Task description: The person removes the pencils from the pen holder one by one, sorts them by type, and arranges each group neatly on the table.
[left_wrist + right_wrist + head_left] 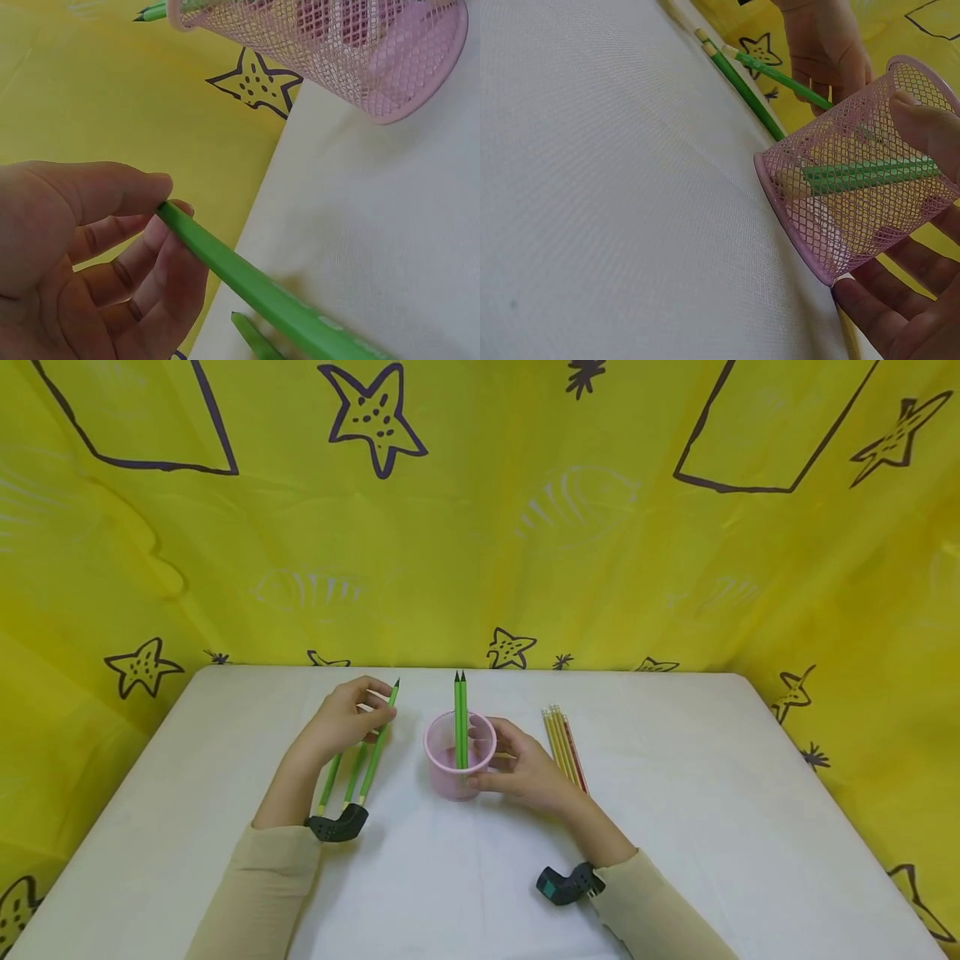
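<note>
My left hand [343, 720] pinches a green pencil [373, 762] near its dark point, between thumb and fingers. The pencil slants, point up and away from me. Beneath that hand, two more green pencils [354, 773] lie on the table, partly covered by hand and wrist. To the right stands a pink mesh pencil cup [855, 180], gripped by my right hand [534, 774] with the thumb at the near side and fingers round the far right side. Inside the cup, two green pencils [461, 714] stand upright side by side, points up.
Right of the cup, behind my right hand, lies a row of several yellow pencils [558, 739] with a red pencil [574, 747] at its right. Everything rests on a white-covered table [450, 885]. A yellow patterned curtain [450, 543] borders the table's back and sides.
</note>
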Demonstrator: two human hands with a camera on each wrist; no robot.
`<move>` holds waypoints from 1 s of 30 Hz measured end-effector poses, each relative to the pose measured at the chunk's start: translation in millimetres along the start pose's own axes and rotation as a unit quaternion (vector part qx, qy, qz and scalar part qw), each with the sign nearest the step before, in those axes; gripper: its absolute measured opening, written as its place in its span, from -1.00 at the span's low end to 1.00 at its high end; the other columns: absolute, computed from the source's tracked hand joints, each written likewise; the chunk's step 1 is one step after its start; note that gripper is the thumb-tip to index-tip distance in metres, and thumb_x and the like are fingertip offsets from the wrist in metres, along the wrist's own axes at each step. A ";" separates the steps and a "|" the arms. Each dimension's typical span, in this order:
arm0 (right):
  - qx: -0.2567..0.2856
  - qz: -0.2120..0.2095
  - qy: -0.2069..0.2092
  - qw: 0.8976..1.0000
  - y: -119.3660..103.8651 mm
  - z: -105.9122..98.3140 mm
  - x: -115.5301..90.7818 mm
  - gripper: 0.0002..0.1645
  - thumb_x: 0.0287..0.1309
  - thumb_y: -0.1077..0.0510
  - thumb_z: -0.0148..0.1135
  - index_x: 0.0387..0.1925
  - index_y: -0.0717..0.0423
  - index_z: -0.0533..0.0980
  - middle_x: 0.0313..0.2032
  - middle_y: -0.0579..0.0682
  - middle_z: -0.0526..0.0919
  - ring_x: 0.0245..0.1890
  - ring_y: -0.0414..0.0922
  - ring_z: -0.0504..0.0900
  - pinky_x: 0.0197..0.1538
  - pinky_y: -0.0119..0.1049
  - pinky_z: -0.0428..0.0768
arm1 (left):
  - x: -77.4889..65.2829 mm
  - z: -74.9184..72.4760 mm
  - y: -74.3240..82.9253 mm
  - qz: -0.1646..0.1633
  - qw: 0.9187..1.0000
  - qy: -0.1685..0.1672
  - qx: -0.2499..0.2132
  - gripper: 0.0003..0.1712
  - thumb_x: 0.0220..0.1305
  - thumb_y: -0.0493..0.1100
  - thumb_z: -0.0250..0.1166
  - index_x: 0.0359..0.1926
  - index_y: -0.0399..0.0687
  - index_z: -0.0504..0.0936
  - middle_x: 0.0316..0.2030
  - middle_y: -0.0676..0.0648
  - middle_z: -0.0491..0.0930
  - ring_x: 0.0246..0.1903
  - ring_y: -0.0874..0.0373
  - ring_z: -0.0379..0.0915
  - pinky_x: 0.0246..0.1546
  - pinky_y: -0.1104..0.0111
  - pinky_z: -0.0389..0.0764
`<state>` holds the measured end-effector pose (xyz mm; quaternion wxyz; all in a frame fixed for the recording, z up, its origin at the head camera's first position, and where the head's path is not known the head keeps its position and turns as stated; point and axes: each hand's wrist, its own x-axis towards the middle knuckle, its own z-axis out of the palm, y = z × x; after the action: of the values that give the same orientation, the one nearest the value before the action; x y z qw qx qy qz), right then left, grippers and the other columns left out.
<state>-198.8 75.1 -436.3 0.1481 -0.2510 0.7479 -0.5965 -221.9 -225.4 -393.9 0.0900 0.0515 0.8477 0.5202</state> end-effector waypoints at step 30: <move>0.007 0.004 -0.001 1.000 -0.1 0.6 -0.5 -0.05 -0.02 0.24 0.55 0.39 -0.11 0.31 0.30 -0.06 0.47 0.27 0.01 0.49 0.31 -0.11 0.51 | 2.9 -3.8 -13.4 -0.064 0.996 -0.006 0.058 -0.53 0.37 -0.20 0.25 0.22 -0.28 0.43 -0.03 -0.34 0.58 -0.45 0.07 0.63 -0.34 0.26 0.74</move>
<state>-198.0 74.8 -436.4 0.1529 -0.2476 0.7445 -0.6009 -225.5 -234.3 -404.4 0.1253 0.0057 0.8776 0.4627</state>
